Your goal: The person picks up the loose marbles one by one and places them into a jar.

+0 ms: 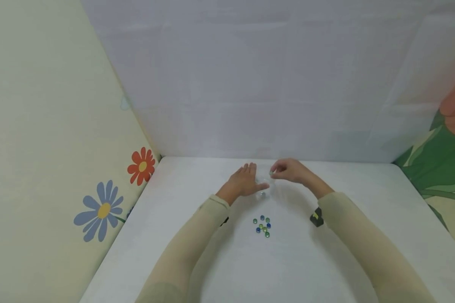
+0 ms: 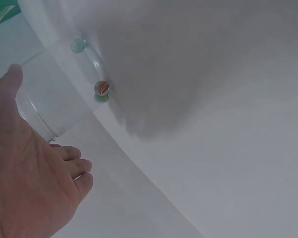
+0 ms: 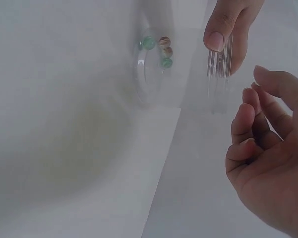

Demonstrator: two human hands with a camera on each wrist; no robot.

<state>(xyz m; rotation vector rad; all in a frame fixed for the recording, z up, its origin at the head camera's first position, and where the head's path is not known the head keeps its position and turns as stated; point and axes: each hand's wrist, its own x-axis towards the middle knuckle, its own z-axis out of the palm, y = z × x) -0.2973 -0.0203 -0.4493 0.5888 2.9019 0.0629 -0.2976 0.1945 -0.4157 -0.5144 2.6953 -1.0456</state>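
A clear jar (image 2: 54, 84) stands upright between my hands, a few marbles at its bottom, among them a green marble (image 2: 78, 45) and a reddish-brown marble (image 2: 102, 88). My left hand (image 1: 244, 182) holds the jar at its ridged rim, thumb on the near side and fingers along the far side. Just above and right of the mouth, my right hand (image 1: 290, 171) pinches a small pale green marble (image 1: 271, 173) between thumb and fingertips. In the right wrist view that marble is hidden by the fingers.
Several green, blue and yellowish marbles (image 1: 264, 227) lie loose on the white table (image 1: 258, 269), nearer to me than the jar. A white sheet (image 1: 250, 84) hangs behind the table. A wall with painted flowers (image 1: 104, 210) stands at the left.
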